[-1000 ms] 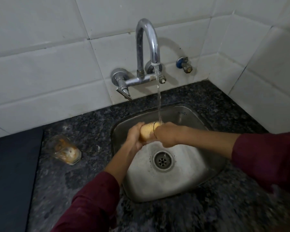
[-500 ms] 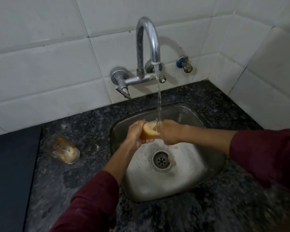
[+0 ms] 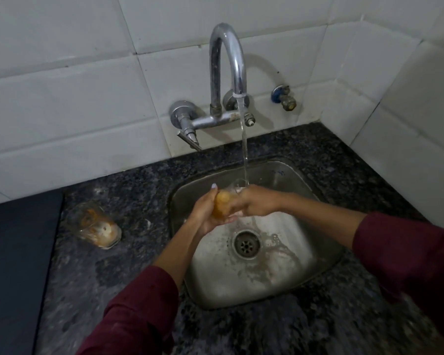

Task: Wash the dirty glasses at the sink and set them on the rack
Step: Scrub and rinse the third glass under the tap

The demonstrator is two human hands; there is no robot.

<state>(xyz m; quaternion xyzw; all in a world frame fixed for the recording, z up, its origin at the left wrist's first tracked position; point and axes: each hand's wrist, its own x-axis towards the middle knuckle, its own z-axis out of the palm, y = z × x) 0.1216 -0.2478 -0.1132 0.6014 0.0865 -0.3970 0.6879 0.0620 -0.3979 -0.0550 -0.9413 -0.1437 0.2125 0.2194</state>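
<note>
White tiled walls meet in a corner above a dark speckled stone counter [image 3: 318, 155], with a steel sink [image 3: 274, 272] let into it. No brand or label can be read anywhere; a faint blue mark on the sink's back wall is too small to make out.

A chrome tap [image 3: 228, 67] on the wall behind the sink runs a thin stream of water [image 3: 244, 149] down to a glass [image 3: 224, 202] held over the sink, just behind the drain [image 3: 247, 244]. The glass is clear near its rim and clouded orange-yellow lower down, tilted with its mouth up toward the stream. The left hand [image 3: 205, 213] is curled round its lower part, thumb up beside it. The right hand [image 3: 254, 203] closes on the rim end with bent fingers; whether they reach inside cannot be told.

A second glass [image 3: 94, 226] stands on the counter left of the sink, well apart from it, streaked with orange and pale residue. Further left lies a dark flat panel [image 3: 16, 265]. A small blue-capped valve [image 3: 283, 97] sits on the wall right of the tap. Both sleeves are maroon.
</note>
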